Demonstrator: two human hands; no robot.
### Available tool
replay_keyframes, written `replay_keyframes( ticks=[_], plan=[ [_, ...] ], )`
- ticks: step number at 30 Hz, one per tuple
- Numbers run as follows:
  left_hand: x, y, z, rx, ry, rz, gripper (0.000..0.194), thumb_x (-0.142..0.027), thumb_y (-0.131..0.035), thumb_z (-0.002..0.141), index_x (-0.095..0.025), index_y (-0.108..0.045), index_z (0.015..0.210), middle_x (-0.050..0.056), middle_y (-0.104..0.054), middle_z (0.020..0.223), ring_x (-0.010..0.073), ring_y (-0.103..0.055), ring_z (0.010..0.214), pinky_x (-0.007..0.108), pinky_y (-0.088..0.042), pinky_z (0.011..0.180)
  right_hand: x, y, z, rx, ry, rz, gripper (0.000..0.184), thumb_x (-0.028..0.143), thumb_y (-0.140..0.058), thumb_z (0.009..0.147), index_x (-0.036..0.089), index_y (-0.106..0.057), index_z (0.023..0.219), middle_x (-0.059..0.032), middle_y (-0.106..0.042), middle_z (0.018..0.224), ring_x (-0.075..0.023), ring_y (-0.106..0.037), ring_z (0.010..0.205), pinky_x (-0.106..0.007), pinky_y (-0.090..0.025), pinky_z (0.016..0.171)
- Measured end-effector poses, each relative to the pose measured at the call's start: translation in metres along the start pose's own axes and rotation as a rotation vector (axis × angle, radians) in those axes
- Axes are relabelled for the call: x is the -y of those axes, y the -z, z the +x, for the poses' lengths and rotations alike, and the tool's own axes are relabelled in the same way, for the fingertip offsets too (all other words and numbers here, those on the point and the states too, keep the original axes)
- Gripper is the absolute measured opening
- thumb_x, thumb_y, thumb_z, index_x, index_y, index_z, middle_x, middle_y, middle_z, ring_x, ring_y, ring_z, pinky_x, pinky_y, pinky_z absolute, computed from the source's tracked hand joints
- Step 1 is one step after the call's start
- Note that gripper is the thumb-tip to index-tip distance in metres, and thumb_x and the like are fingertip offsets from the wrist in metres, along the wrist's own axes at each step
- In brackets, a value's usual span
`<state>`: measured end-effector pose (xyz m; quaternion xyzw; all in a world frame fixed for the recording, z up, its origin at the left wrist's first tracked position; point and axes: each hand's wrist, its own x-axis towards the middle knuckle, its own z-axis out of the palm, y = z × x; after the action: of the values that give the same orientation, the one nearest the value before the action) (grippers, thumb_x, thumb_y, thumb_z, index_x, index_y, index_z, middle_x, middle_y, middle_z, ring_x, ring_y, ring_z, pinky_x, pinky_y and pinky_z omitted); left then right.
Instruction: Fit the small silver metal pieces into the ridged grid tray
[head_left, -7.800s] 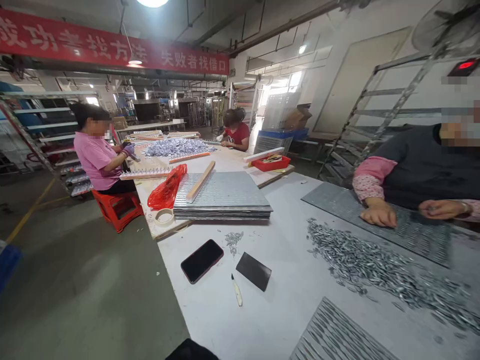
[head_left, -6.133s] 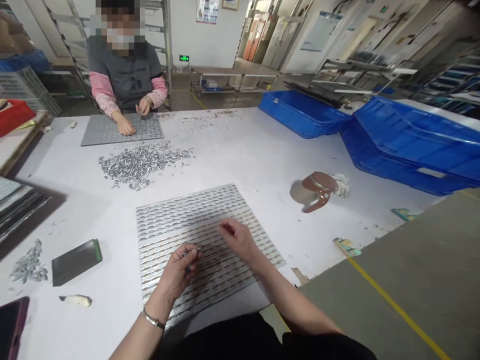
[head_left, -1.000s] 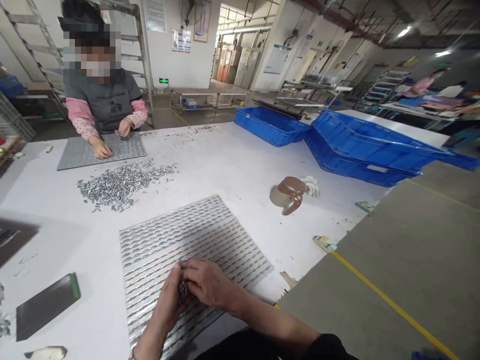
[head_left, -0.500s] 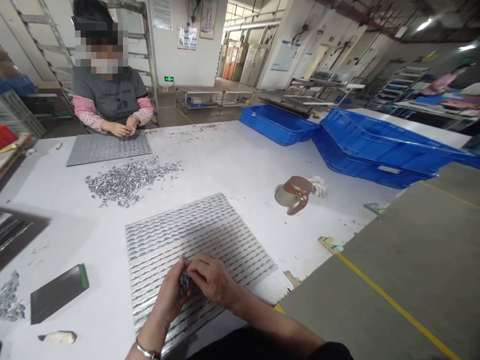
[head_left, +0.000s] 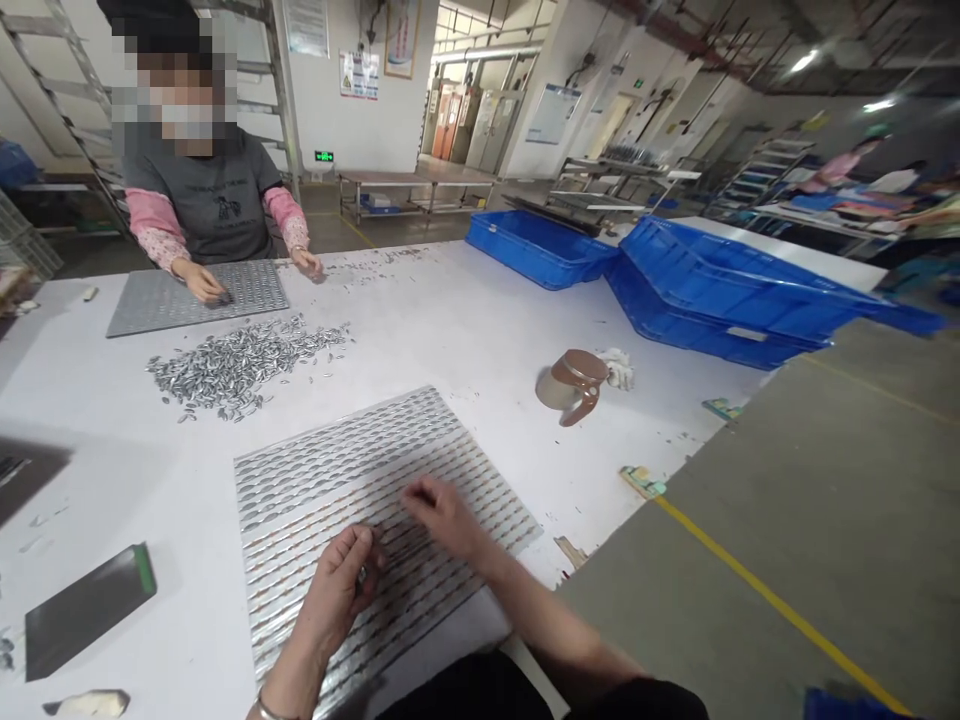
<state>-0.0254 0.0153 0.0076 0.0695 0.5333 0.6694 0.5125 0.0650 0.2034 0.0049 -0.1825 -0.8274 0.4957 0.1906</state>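
A grooved metal tray [head_left: 322,480] filled with rows of small silver pieces lies on the white table [head_left: 465,330] in front of me. My left hand [head_left: 341,590] rests over its near part, fingers curled round several small dark metal pieces. My right hand [head_left: 442,512] is a little to the right and farther out, fingertips pinched low against the tray's rows; what they pinch is too small to make out. A loose heap of silver pieces [head_left: 232,365] lies beyond the tray.
Across the table a person in a grey top works at another grey tray [head_left: 150,305]. A brown cup [head_left: 574,380] lies tipped beside a white rag. Blue crates [head_left: 720,290] stand at the far right. A dark flat card [head_left: 86,610] lies at my left.
My hands were together over the tray's near part; my right hand has now moved away to the right and forward onto the rows. The person opposite has spread both hands apart.
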Motion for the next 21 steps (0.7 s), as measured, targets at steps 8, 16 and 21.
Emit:
replay_keyframes(
  ticks=[8,16,21],
  plan=[
    [0.001,0.003,0.001,-0.002,0.055,-0.021,0.045,-0.057,-0.075,0.071,-0.017,-0.060,0.086,-0.002,-0.057,0.067,0.0036,-0.037,0.043,0.018,-0.011,0.039,-0.084,0.106,0.076,-0.319,-0.371,-0.224,0.019,0.034,-0.052,0.076,0.018,-0.062,0.073,-0.0015,-0.063,0.068,-0.0168,-0.058,0.065,-0.025,-0.044,0.062],
    [0.000,0.006,0.002,-0.006,0.074,-0.067,0.045,-0.055,-0.076,0.070,-0.017,-0.063,0.089,-0.001,-0.059,0.069,0.0038,-0.039,0.045,0.017,-0.013,0.038,-0.101,0.106,0.091,-0.230,-0.384,-0.284,0.012,0.028,-0.057,0.071,0.019,-0.063,0.066,0.0003,-0.063,0.064,-0.0159,-0.058,0.065,-0.023,-0.039,0.060],
    [-0.001,0.004,0.001,-0.018,0.077,-0.068,0.045,-0.055,-0.077,0.070,-0.017,-0.063,0.089,-0.001,-0.059,0.068,0.0041,-0.039,0.045,0.016,-0.015,0.038,-0.111,0.104,0.095,-0.258,-0.394,-0.318,0.012,0.026,-0.059,0.071,0.020,-0.065,0.078,0.0010,-0.065,0.071,-0.0150,-0.058,0.067,-0.022,-0.040,0.062]
  ],
)
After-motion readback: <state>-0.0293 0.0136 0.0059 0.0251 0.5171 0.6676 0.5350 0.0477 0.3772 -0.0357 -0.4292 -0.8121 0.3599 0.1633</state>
